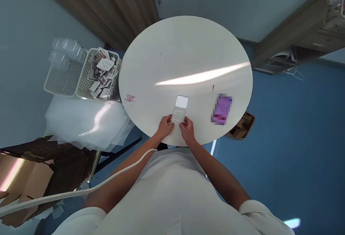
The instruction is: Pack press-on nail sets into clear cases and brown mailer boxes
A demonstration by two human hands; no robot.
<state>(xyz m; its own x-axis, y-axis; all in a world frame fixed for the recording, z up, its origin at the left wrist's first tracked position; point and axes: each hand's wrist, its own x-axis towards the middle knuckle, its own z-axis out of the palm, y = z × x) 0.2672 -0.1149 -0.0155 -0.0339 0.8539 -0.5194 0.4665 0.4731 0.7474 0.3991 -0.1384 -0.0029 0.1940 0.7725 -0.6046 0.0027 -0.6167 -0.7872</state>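
We're wearing a loose, off-white fabric top (172,184) here, short sleeves (265,213) in the same pale cloth, forearms (219,170) bare, and there we have it, a smooth white cable (113,176) curving across our left arm (121,184)!

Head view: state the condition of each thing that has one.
Clear plastic hinged box: open, lid back.
Left hand: touching the box.
Right hand: touching the box.
White perforated plastic basket: heaped with carded packets.
Translucent plastic bin: holding clear containers.
Brown cardboard carton, right: open.
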